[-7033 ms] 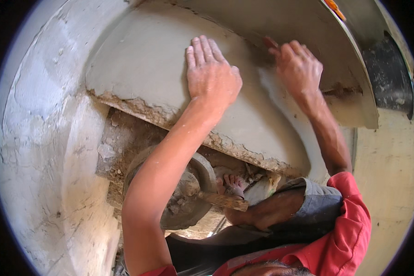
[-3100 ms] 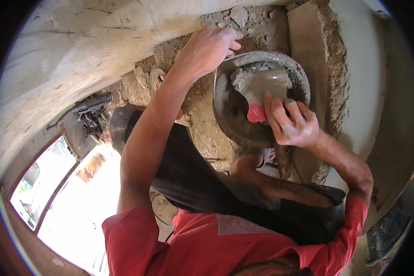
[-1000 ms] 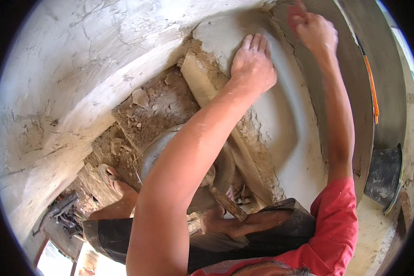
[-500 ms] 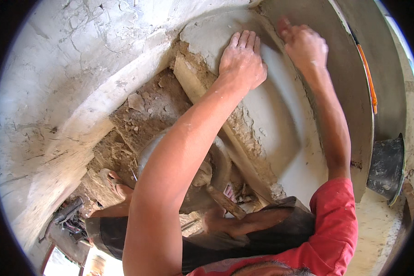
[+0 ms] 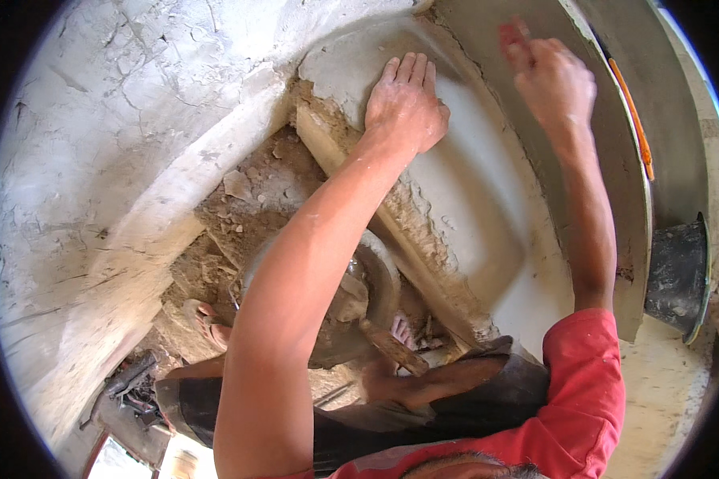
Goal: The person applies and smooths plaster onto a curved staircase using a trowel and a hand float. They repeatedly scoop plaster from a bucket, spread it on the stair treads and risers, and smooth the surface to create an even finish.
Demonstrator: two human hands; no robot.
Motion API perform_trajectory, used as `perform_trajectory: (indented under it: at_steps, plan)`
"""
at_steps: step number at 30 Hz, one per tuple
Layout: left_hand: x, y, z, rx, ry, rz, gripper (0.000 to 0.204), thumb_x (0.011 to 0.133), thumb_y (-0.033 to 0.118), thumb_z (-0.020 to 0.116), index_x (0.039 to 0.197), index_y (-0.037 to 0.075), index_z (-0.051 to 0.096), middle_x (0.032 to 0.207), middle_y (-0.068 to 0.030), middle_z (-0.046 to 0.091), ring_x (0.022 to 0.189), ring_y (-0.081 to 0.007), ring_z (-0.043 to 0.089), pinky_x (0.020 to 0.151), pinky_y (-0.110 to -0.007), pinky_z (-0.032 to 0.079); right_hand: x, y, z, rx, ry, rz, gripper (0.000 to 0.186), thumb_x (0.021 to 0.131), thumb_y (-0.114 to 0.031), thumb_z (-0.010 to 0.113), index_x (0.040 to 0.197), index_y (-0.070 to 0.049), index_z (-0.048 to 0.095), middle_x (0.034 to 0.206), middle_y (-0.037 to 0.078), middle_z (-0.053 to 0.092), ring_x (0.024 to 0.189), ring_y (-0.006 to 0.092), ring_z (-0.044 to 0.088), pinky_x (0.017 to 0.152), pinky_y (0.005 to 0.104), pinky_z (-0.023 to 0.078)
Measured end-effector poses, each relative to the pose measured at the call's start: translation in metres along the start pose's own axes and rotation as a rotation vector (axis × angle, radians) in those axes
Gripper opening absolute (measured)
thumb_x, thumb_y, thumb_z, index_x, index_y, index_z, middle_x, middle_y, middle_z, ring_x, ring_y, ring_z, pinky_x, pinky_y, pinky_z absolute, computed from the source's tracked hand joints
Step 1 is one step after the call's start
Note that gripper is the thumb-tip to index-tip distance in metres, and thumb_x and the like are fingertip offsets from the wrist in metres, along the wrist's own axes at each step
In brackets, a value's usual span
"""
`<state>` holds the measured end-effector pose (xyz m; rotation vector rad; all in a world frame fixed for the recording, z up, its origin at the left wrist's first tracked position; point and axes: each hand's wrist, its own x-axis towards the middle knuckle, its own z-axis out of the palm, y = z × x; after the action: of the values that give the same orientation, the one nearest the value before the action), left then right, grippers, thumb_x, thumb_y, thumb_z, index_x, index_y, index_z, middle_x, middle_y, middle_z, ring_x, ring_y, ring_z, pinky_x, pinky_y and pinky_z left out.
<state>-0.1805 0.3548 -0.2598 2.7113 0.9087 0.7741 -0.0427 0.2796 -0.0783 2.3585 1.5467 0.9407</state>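
Observation:
My left hand (image 5: pixel 403 108) lies with fingers stretched out on a grey plastered step (image 5: pixel 478 209) that has a rough, crumbly edge (image 5: pixel 431 223). My right hand (image 5: pixel 558 84) is closed on a small red tool (image 5: pixel 513 38), blurred by motion, against the curved grey plastered riser (image 5: pixel 503 48) beside the step. Below, partly behind my left forearm, a round mortar-caked bucket (image 5: pixel 383 267) stands on rubble, with a wooden handle (image 5: pixel 395 347) lying across its rim.
A whitish rough wall (image 5: pixel 112 144) curves along the left. A long orange tool (image 5: pixel 637 132) rests along the riser's edge at right, above a black bucket (image 5: pixel 675 279). Broken debris (image 5: pixel 248 184) covers the floor between wall and step. Dark scrap (image 5: pixel 132 387) lies at lower left.
About three seconds ago the red tool was in the mortar bucket; it is now up at the riser. In the last half second my right hand shifted right; my left stayed on the step.

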Motion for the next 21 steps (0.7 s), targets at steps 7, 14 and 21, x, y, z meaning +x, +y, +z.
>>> perform_trajectory:
  at_steps: [7, 14, 21]
  plan:
    - [0.003, -0.001, -0.003, -0.023, -0.061, -0.026, 0.070, 0.106, 0.037, 0.047, 0.161, -0.006, 0.042, 0.170, -0.0203, 0.043, 0.160, -0.0316, 0.036, 0.134, -0.044, 0.023, -0.033, 0.045, -0.009, -0.151, 0.476, -0.004, 0.018, 0.098, -0.029, 0.074, 0.100, -0.013, 0.079, 0.102, 0.004, 0.077, 0.089, 0.0279, 0.076, 0.074, 0.0384, 0.062]
    - [-0.078, -0.046, -0.098, -0.543, 0.110, -0.200, 0.043, 0.103, 0.021, 0.058, 0.140, 0.003, 0.069, 0.106, -0.0214, 0.076, 0.099, -0.0288, 0.073, 0.091, -0.043, 0.057, -0.142, -0.008, -0.071, 0.227, 0.655, -0.664, 0.028, 0.083, -0.007, 0.088, 0.111, -0.005, 0.084, 0.102, 0.008, 0.072, 0.090, 0.0248, 0.073, 0.077, 0.0349, 0.063]
    - [-0.251, -0.098, -0.169, -0.536, 0.026, -0.885, 0.039, 0.101, 0.020, 0.058, 0.132, 0.006, 0.076, 0.121, -0.0167, 0.081, 0.103, -0.0276, 0.078, 0.099, -0.042, 0.057, -0.175, -0.072, -0.055, 0.508, 0.550, -1.016, 0.032, 0.075, -0.008, 0.086, 0.107, -0.005, 0.085, 0.105, 0.007, 0.068, 0.089, 0.0215, 0.068, 0.069, 0.0336, 0.060]
